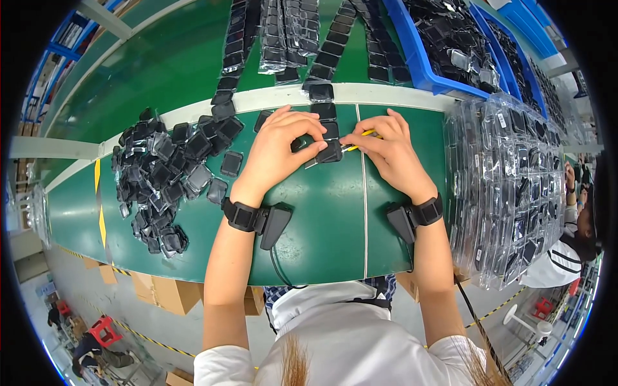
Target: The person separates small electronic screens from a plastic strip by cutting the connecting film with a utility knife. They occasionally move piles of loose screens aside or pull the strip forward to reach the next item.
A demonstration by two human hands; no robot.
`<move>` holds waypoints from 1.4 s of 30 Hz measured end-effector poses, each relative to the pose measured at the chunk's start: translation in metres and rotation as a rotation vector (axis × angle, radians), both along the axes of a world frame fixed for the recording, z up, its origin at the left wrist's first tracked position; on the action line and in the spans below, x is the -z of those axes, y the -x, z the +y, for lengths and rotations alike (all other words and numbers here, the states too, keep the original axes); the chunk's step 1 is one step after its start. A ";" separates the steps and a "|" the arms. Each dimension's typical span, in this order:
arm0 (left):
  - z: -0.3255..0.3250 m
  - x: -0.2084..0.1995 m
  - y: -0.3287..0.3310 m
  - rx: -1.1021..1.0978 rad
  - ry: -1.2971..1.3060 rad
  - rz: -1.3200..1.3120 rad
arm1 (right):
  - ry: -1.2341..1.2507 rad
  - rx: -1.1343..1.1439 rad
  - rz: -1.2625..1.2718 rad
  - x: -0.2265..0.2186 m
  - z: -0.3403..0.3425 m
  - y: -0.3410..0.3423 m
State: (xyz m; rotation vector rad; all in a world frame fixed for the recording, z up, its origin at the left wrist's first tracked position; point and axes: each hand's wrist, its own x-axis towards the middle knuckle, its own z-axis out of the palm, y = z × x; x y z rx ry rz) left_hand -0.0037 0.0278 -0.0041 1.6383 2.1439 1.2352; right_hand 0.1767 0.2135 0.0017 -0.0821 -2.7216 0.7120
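A strip of black square pieces in clear film (324, 111) runs down over the table's white back edge toward me. At its near end, my left hand (283, 147) is closed, thumb and fingers at the left edge of the lowest pieces. From the other side my right hand (394, 153) grips a slim yellow tool (369, 132), whose end lies close to the strip's right edge. Fingers hide most of that tool, so I cannot tell its exact kind. Loose black squares (161, 174) form a heap left of my left hand, with a single square (232, 163) nearer it.
More strips (290, 32) hang over the far green surface. Blue bins (412, 58) full of black pieces stand at the back right. Stacked clear plastic trays (473, 193) line the table's right side. Cardboard boxes (164, 293) sit below the front edge. Another person (560, 260) is at far right.
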 end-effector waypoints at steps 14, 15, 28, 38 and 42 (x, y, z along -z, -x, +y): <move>-0.002 0.002 -0.003 -0.041 0.007 0.030 | 0.012 -0.007 -0.148 -0.012 0.001 -0.011; -0.002 0.002 -0.001 -0.038 0.008 0.035 | 0.006 -0.011 -0.122 -0.011 -0.001 -0.009; -0.008 -0.002 0.000 -0.105 -0.064 0.039 | 0.079 0.138 -0.138 -0.021 0.028 -0.032; -0.025 0.005 0.015 -0.405 -0.077 0.266 | -0.070 0.215 0.004 -0.021 0.016 -0.021; -0.021 -0.019 -0.006 -0.038 0.080 0.213 | -0.083 0.175 -0.035 -0.014 0.012 -0.018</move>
